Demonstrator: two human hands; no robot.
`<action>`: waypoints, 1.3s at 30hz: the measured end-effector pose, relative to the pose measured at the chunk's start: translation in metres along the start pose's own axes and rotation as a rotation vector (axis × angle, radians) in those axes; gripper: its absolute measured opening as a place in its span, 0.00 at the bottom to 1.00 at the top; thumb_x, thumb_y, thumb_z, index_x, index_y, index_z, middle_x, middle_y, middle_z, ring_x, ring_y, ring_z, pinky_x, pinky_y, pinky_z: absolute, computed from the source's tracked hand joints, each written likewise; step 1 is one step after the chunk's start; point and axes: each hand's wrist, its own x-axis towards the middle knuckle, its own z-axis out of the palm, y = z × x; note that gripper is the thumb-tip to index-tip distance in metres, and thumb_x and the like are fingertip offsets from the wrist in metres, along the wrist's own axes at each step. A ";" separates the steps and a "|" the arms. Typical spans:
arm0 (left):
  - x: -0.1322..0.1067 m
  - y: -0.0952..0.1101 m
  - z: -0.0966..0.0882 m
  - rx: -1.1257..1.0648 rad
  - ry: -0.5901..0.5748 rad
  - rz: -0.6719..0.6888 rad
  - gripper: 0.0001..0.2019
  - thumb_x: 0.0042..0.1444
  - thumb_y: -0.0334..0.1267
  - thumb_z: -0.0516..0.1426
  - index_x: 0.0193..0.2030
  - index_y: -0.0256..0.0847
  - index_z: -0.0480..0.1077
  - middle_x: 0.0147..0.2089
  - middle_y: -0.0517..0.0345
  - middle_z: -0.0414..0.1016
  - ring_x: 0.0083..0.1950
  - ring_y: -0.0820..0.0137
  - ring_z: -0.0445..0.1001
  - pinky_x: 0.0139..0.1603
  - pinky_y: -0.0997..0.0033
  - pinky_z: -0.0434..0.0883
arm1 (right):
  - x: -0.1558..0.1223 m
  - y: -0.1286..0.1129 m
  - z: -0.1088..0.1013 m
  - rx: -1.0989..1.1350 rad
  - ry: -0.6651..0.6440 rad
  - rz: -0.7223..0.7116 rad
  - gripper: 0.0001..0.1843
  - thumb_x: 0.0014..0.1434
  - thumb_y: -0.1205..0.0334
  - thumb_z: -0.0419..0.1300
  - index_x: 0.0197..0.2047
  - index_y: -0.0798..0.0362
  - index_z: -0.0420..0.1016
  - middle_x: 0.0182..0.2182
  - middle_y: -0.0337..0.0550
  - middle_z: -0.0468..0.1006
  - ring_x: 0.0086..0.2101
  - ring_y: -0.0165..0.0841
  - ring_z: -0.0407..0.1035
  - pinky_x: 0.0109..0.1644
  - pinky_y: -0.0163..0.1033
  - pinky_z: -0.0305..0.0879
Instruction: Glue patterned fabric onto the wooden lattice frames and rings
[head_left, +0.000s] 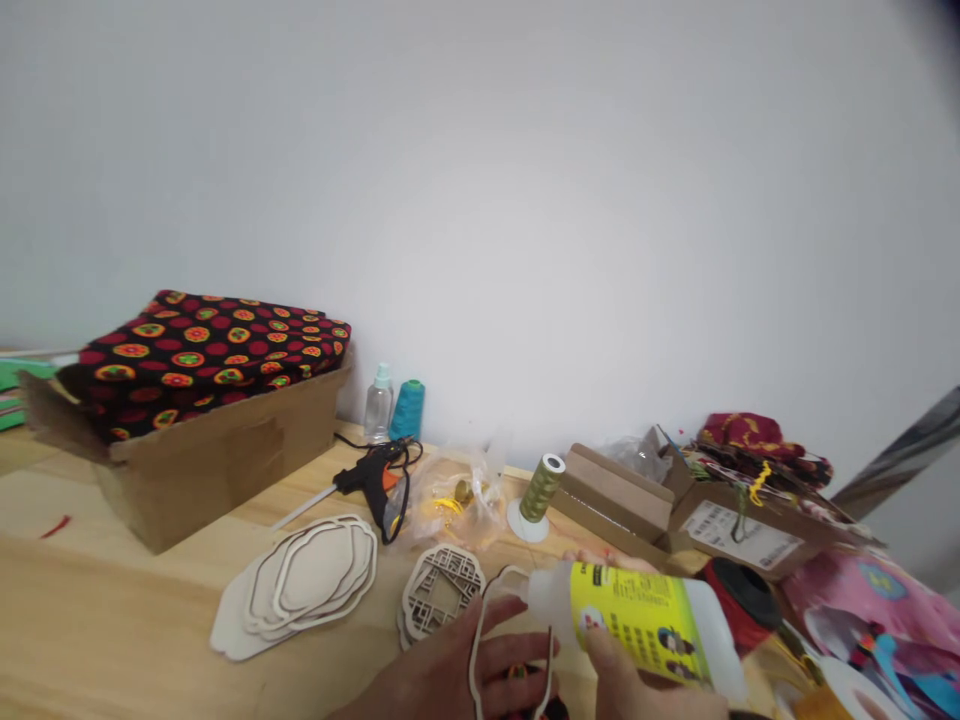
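Note:
My left hand (457, 665), at the bottom middle, is closed on a thin wooden frame (475, 655) with a curvy outline, held up on edge. In my right hand (626, 680) is a white plastic bottle (724, 640) with a yellow label, lying almost level. Its narrow end points left, close to the frame; whether they touch I cannot tell. A bit of dark patterned cloth (517, 672) shows behind my left fingers. Beside that hand lie lattice-patterned wooden pieces (442, 590), and further left is a stack of plain scalloped wooden pieces (319, 570).
A cardboard box (232, 460) filled with patterned fabric (217, 345) stands at the left. Behind my hands are a glue gun (367, 480), a clear bottle (378, 405), a teal thread cone (407, 410) and a green thread spool (541, 490). Open boxes (739, 530) crowd the right.

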 end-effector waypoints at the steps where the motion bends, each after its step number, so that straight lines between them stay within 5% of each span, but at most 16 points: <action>1: 0.000 -0.001 -0.002 0.004 0.001 -0.002 0.22 0.46 0.50 0.59 0.47 0.43 0.70 0.48 0.51 0.75 0.50 0.60 0.70 0.50 0.62 0.57 | 0.002 0.002 -0.002 0.001 -0.001 -0.006 0.26 0.33 0.58 0.71 0.37 0.60 0.73 0.18 0.42 0.77 0.20 0.38 0.72 0.23 0.37 0.70; 10: -0.004 0.007 0.009 -0.104 -0.016 0.089 0.25 0.53 0.50 0.51 0.53 0.36 0.64 0.51 0.42 0.71 0.50 0.57 0.69 0.45 0.61 0.62 | 0.034 0.008 -0.011 0.532 -0.128 0.228 0.28 0.42 0.61 0.67 0.48 0.52 0.66 0.35 0.42 0.79 0.32 0.36 0.74 0.39 0.43 0.71; 17: -0.009 0.014 0.021 -0.121 -0.044 0.195 0.25 0.53 0.47 0.53 0.55 0.37 0.62 0.52 0.42 0.70 0.52 0.57 0.67 0.45 0.61 0.62 | 0.028 0.002 -0.013 0.442 -0.048 0.037 0.24 0.42 0.65 0.68 0.44 0.55 0.68 0.36 0.46 0.78 0.33 0.40 0.74 0.37 0.47 0.73; 22: -0.008 0.015 0.016 -0.066 -0.059 0.220 0.24 0.53 0.46 0.52 0.56 0.39 0.61 0.53 0.44 0.68 0.53 0.59 0.66 0.49 0.60 0.60 | 0.014 -0.001 -0.006 0.327 -0.021 -0.194 0.23 0.37 0.69 0.69 0.40 0.58 0.70 0.35 0.48 0.78 0.34 0.40 0.74 0.36 0.41 0.73; 33: -0.010 0.012 0.026 0.012 -0.025 0.167 0.23 0.49 0.43 0.59 0.53 0.41 0.65 0.53 0.46 0.70 0.54 0.59 0.66 0.49 0.61 0.61 | 0.002 -0.009 0.001 0.185 0.002 -0.148 0.22 0.34 0.62 0.69 0.35 0.56 0.70 0.31 0.45 0.78 0.33 0.38 0.73 0.36 0.37 0.71; 39: -0.007 0.012 0.023 0.012 -0.022 0.171 0.25 0.47 0.44 0.59 0.53 0.41 0.64 0.54 0.47 0.69 0.55 0.58 0.64 0.51 0.59 0.61 | 0.005 -0.015 -0.003 0.206 -0.077 -0.092 0.26 0.32 0.68 0.70 0.38 0.55 0.69 0.31 0.45 0.78 0.30 0.35 0.73 0.35 0.36 0.72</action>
